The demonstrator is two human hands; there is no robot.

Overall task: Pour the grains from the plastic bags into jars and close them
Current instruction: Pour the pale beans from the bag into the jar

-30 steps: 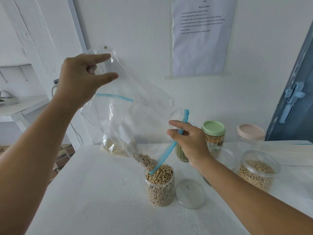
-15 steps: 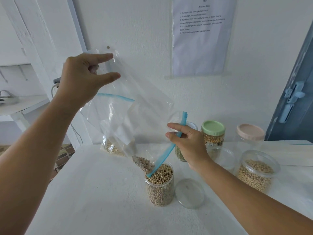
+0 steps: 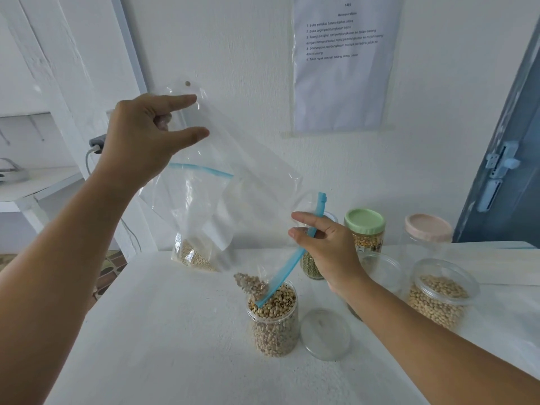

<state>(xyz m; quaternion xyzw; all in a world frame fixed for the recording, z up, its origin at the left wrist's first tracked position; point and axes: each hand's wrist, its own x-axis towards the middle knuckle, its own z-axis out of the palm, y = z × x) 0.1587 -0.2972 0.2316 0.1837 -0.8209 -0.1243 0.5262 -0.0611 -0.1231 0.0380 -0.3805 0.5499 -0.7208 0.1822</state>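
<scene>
You're mid-pour: your left hand (image 3: pixel 146 141) pinches the bag (image 3: pixel 233 185) bottom at upper left, your right hand (image 3: pixel 324 247) pinches its blue zipper strip (image 3: pixel 292 264) over the centre jar (image 3: pixel 273 320). Next, shake the last grains (image 3: pixel 251 283) in, then fit the lid (image 3: pixel 325 333).

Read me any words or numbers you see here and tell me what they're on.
White laminated paper sheet on the wall: "1493" near the top.
Same sheet: a heading and five numbered lines, "1" to "5"; their wording is too small and blurred to read reliably.
Green-lidded jar: dark label, unreadable.
Clear plastic bags, other jars: none visible.
</scene>
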